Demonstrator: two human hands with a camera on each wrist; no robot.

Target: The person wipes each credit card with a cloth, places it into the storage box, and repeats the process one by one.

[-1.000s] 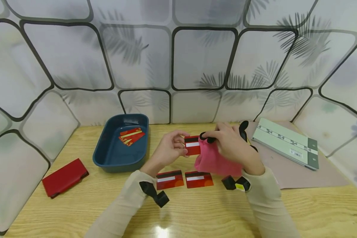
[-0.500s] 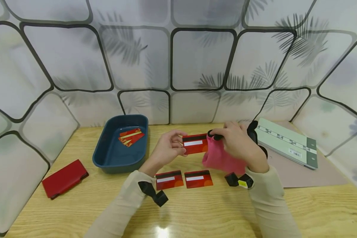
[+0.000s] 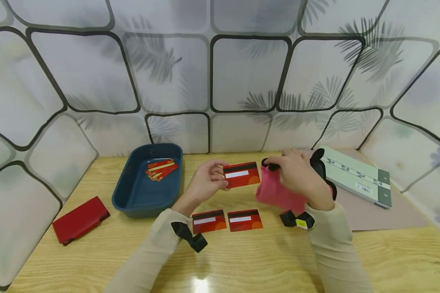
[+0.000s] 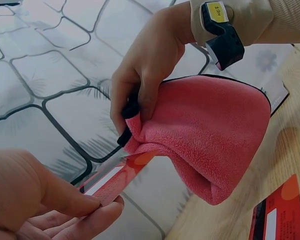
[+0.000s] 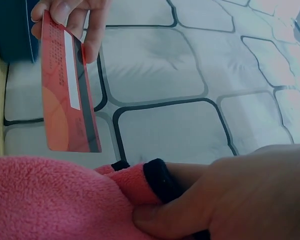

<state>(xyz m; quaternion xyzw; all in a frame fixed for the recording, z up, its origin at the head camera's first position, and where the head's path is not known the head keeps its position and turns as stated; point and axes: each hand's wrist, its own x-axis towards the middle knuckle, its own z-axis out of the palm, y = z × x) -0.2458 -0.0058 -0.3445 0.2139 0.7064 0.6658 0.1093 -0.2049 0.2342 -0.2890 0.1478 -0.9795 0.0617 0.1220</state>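
Wiping red card, looks like. Left hand pinches it by one end, up off table; right hand grips pink cloth thumb-and-fingers, just beside free end. I'd fold cloth over both faces, stroke lightly so card doesn't bend.

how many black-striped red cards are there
3: one card in the left hand, another card flat on the table and a third card just right of it; others may be hidden.
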